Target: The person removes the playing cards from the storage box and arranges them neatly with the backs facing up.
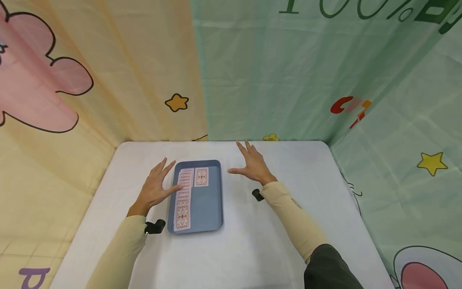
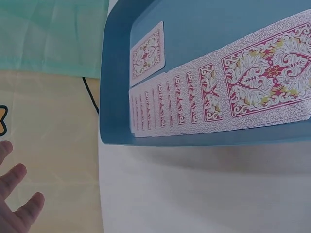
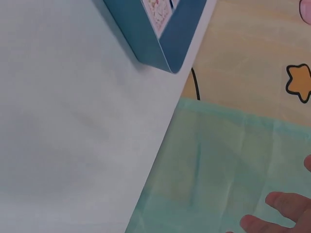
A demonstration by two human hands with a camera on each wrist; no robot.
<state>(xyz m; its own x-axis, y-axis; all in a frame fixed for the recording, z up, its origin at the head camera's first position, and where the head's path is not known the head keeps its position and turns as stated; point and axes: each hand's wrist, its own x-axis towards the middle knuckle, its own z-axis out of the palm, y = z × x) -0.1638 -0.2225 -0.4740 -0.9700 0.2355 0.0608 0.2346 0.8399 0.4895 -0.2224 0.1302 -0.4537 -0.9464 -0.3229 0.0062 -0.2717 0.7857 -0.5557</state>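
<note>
Tray (image 1: pixel 205 208) on table (image 1: pixel 245 245), row of cards (image 1: pixel 183 217) along its left side, long axis fore-and-aft, lies right of the left hand (image 1: pixel 153 190), which is nearer, and left of the right hand (image 1: pixel 255 165); both hands empty, spread wide.

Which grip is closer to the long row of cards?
Left. The left grip is beside the row of cards, slightly overlapping it in the head view; the right grip is farther off, beyond the right side of the tray.
</note>
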